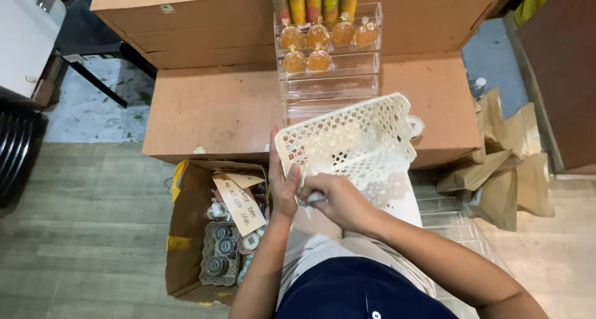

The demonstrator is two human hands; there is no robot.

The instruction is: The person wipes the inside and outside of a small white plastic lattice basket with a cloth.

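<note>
- a big cardboard box (223,111) lay flat across the middle and served as a tabletop, with more cardboard stacked behind it.
- an open cardboard box (186,232) sat on the wooden floor at the lower left, holding small round jars (220,247) and a brown paper tag with handwriting.
- a clear acrylic rack (329,77) stood on the tabletop, its upper tiers filled with small amber pouches (318,36).
- brown paper bags (503,170) leaned in a heap at the right.
- a white lattice plastic basket (354,139) was held tilted above the person's lap, just in front of the tabletop's near edge.
- the left hand (284,182) stood upright and mostly open, fingers flat against the basket's left wall, thumb hooked on its rim.
- the right hand (335,201) was curled closed around a small white wad (313,198), pressed to the basket's lower corner.
</note>
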